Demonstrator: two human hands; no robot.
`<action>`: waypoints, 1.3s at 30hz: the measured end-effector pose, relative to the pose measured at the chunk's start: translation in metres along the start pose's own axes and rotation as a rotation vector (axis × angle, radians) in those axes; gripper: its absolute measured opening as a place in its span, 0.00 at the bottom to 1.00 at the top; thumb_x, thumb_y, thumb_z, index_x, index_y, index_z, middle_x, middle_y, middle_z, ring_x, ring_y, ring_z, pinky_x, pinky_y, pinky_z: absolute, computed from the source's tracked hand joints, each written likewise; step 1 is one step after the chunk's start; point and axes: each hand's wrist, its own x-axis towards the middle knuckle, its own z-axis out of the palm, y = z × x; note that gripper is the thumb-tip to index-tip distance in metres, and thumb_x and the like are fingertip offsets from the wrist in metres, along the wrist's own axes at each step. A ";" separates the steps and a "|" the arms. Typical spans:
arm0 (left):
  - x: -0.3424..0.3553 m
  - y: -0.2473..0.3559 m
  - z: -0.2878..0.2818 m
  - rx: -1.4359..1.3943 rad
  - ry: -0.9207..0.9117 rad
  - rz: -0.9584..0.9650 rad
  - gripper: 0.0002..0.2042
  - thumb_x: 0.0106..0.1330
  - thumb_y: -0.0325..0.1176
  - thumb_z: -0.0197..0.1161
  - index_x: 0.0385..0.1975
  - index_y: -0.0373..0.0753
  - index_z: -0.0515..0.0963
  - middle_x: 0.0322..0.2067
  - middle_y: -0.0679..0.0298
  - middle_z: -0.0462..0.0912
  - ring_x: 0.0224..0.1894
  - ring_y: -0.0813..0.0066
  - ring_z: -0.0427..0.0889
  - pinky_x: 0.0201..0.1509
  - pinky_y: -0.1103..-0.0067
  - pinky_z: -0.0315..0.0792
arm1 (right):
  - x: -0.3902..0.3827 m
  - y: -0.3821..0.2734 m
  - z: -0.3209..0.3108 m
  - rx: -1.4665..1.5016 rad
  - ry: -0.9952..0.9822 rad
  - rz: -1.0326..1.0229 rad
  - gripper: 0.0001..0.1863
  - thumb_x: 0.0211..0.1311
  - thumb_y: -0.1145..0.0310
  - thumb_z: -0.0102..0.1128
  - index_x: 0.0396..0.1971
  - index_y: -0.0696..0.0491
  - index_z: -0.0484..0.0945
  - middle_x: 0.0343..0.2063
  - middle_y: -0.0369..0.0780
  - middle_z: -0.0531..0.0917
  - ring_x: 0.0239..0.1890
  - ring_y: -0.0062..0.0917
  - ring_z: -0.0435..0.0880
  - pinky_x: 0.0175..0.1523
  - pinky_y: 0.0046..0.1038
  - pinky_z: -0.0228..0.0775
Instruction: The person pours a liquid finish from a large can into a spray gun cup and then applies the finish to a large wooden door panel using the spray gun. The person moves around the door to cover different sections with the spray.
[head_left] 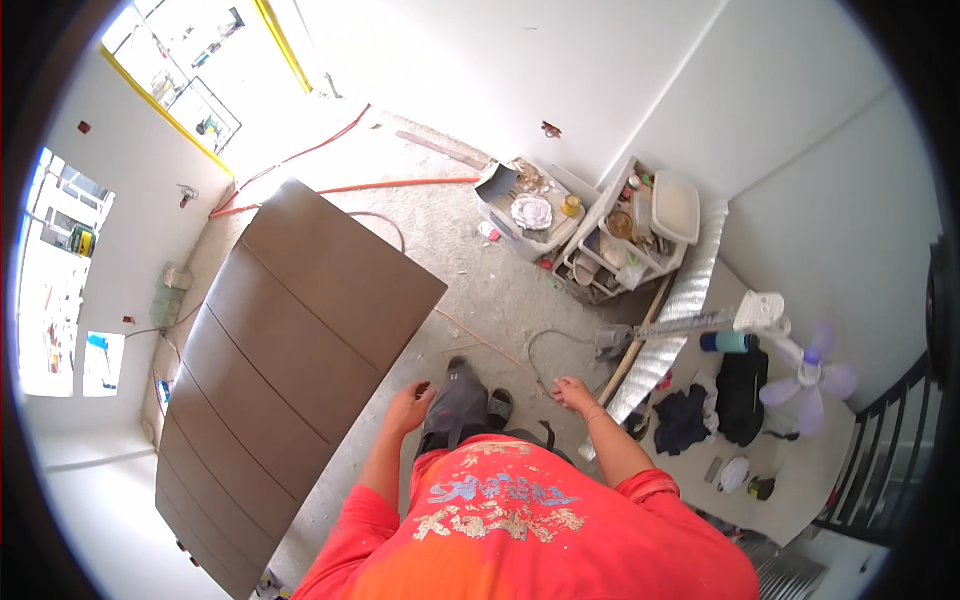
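Observation:
A large brown panel (pixel 290 335) with parallel grooves takes up the left side, standing tilted. Beside its near right edge hangs my left hand (pixel 410 405), fingers loosely bent and slightly apart, with a small gap between it and the panel. My right hand (pixel 575 394) is held out on the other side of my legs, fingers half curled and apart. Nothing shows in either hand. A grey cable (pixel 532 350) loops on the floor just past my right hand. My feet (pixel 498 405) in dark sandals stand between the hands.
Plastic bins (pixel 535 240) of tools and cans stand against the far wall. An orange hose (pixel 400 184) crosses the rough concrete floor (pixel 480 290). At right, a purple-bladed fan (pixel 808 374), a black bag (pixel 741 400) and clothes (pixel 684 418) rest behind a silvery foil-covered edge (pixel 690 290).

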 end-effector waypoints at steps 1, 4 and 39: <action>0.027 0.026 -0.004 0.029 -0.082 -0.010 0.25 0.71 0.47 0.64 0.59 0.33 0.80 0.54 0.45 0.86 0.56 0.52 0.86 0.62 0.67 0.77 | 0.020 -0.020 -0.017 0.025 0.000 0.019 0.23 0.75 0.49 0.56 0.57 0.51 0.79 0.45 0.38 0.87 0.38 0.23 0.86 0.37 0.29 0.76; 0.095 0.072 -0.003 0.066 -0.184 -0.014 0.26 0.71 0.48 0.64 0.60 0.34 0.80 0.54 0.46 0.86 0.56 0.51 0.86 0.61 0.65 0.77 | 0.053 -0.058 -0.056 -0.011 -0.065 0.125 0.24 0.75 0.49 0.57 0.59 0.51 0.79 0.50 0.40 0.86 0.42 0.25 0.86 0.41 0.31 0.78; 0.674 0.092 -0.518 -0.577 0.525 -0.490 0.29 0.71 0.52 0.63 0.62 0.34 0.78 0.58 0.46 0.83 0.61 0.50 0.82 0.67 0.65 0.74 | 0.684 -1.134 0.257 -1.016 -0.291 0.081 0.25 0.78 0.58 0.43 0.67 0.52 0.71 0.54 0.46 0.84 0.46 0.38 0.86 0.47 0.46 0.80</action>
